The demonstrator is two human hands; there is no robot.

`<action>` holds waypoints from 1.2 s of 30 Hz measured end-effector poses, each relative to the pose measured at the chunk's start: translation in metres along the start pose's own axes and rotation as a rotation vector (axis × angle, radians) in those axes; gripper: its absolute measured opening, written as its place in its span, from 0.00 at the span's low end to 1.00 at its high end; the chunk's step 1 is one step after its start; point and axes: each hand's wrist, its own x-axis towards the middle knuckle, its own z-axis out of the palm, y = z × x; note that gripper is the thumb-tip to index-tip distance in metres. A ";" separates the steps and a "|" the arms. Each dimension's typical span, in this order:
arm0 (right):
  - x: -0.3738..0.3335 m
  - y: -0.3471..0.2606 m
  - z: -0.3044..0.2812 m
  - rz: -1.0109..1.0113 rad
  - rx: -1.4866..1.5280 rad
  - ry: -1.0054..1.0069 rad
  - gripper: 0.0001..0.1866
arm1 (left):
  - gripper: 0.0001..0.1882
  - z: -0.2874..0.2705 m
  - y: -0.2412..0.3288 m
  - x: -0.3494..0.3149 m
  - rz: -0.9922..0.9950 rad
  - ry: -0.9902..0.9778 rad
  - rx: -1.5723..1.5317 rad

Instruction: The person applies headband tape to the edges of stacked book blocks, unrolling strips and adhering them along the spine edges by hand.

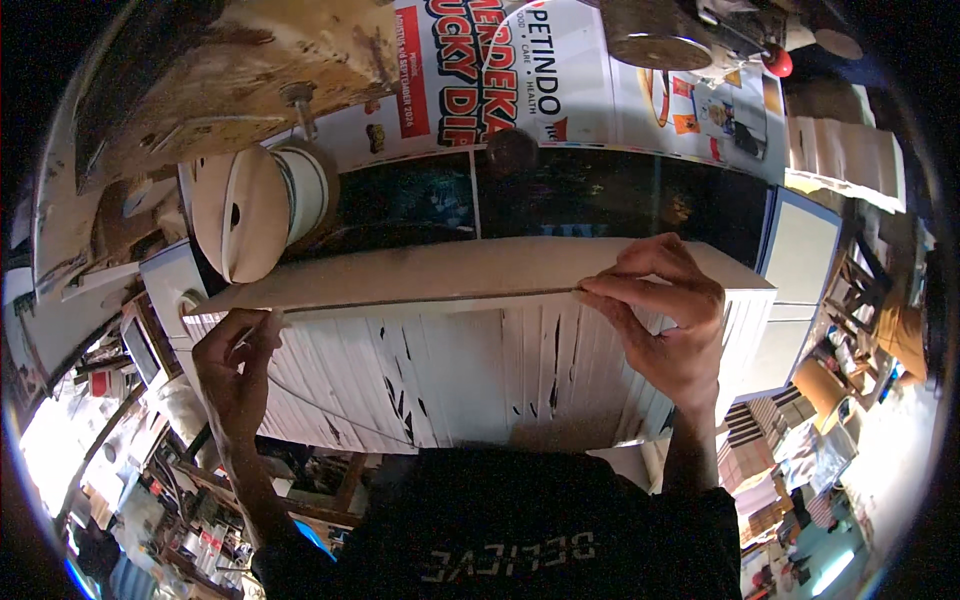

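Between my two hands a thin, straight strip (430,299) runs along the front edge of a pale tabletop (480,262); whether it is cord or flat trim I cannot tell. My left hand (236,355) pinches its left end at the table's left front corner, fingertips pressed together. At the other end, my right hand (665,310) holds it between thumb and forefinger, with the remaining fingers curled. A pale line (340,408) trails down from near my left hand across the white slatted front (460,370), which has dark tears.
A large flanged spool (235,215) stands at the back left, under a worn wooden board (230,90) with a bolt. Behind the tabletop lie a dark glossy panel (580,195) and a printed banner (590,70). A metal cylinder (655,35) and red knob (777,61) are at the far right.
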 end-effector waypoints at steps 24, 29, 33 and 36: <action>0.014 -0.028 0.040 -0.018 -0.030 0.008 0.13 | 0.09 -0.056 -0.039 0.007 0.058 0.230 0.109; 0.014 -0.035 0.044 -0.002 -0.072 0.014 0.13 | 0.06 -0.055 -0.059 0.009 -0.014 0.173 0.073; 0.020 -0.044 0.058 -0.008 -0.029 0.019 0.14 | 0.07 -0.073 -0.075 0.008 0.037 0.219 0.131; 0.024 -0.046 0.063 -0.026 -0.009 0.002 0.14 | 0.07 -0.094 -0.088 0.007 0.059 0.186 0.244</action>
